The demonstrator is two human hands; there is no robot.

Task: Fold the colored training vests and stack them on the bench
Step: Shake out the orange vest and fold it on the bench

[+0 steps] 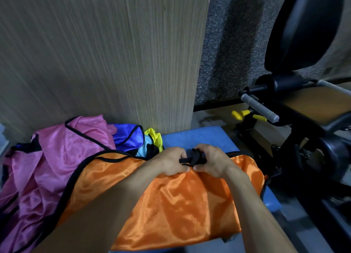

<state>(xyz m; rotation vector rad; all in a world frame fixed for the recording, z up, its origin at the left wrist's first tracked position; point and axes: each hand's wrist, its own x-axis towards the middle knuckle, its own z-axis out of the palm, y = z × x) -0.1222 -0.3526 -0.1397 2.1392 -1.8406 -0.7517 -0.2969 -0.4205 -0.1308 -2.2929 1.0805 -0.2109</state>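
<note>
An orange vest (176, 201) with black trim lies spread over the blue bench (199, 136). My left hand (170, 162) and my right hand (213, 160) sit side by side at its far edge. Both pinch a knotted black strap (193, 158) of the vest between fingers and thumbs. To the left lies a crumpled pink vest (57, 157). Behind it are a blue vest (129, 136), a yellow vest (154, 136) and a bit of light blue cloth (145, 147), all bunched together.
A wooden panel (98, 53) rises right behind the bench. Grey carpeted wall (231, 43) is to its right. A black exercise machine (296, 119) with a grey bar and yellow handles stands close on the right.
</note>
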